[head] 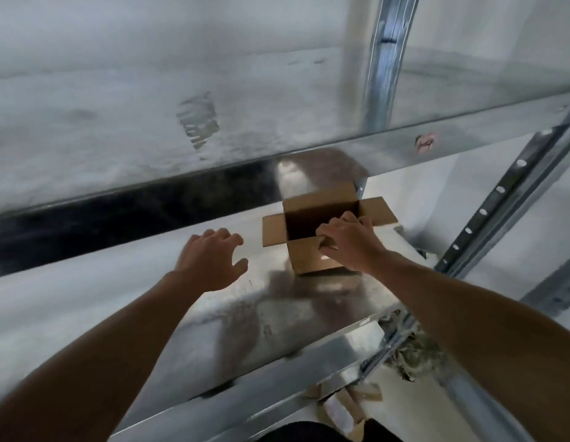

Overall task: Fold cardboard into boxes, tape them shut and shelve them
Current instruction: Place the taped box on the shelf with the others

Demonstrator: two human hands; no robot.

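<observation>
Right hand (349, 242) clamped on near rim of small cardboard box (312, 255), fingers hooked inside, thumb outside on near wall. Left hand (210, 258) spread and empty, hovering just above metal shelf (124, 298), near box's left side but apart from it. Box upright on shelf, ahead and slightly right, top flaps splayed open, untaped. Right hand plainly nearer. Upper shelf (181, 122) overhead.

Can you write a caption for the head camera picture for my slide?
Right hand grips an open cardboard box on a metal shelf; left hand hovers open.
</observation>
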